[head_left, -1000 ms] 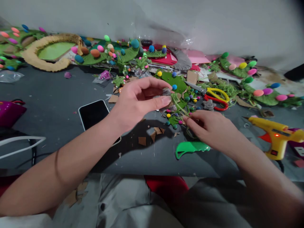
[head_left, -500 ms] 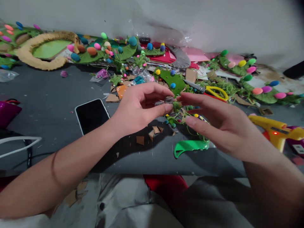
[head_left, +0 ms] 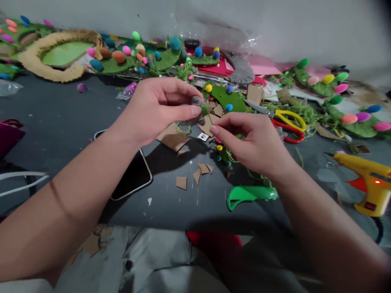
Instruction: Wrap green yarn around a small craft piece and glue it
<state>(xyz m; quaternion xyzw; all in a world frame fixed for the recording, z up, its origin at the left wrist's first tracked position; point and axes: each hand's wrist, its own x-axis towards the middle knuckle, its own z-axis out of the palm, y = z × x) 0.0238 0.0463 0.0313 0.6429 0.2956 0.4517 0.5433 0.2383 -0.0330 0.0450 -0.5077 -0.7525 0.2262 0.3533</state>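
A small soft grey yarn-like piece (head_left: pixel 197 100), bunched and partly hidden by fingers, is held above the table, well left of the yellow plastic glue gun (head_left: pixel 363 165). The left hand (head_left: pixel 159 109) pinches it between thumb and fingers; the right hand (head_left: pixel 252 140) has thumb and forefinger together on a thin green yarn strand (head_left: pixel 210 116) leading from it. The step looks like winding or tying, which calls for steady tension. Left of the glue gun lie red-and-yellow-handled scissors (head_left: pixel 288 125), farther back, and a green plastic tool (head_left: pixel 250 195).
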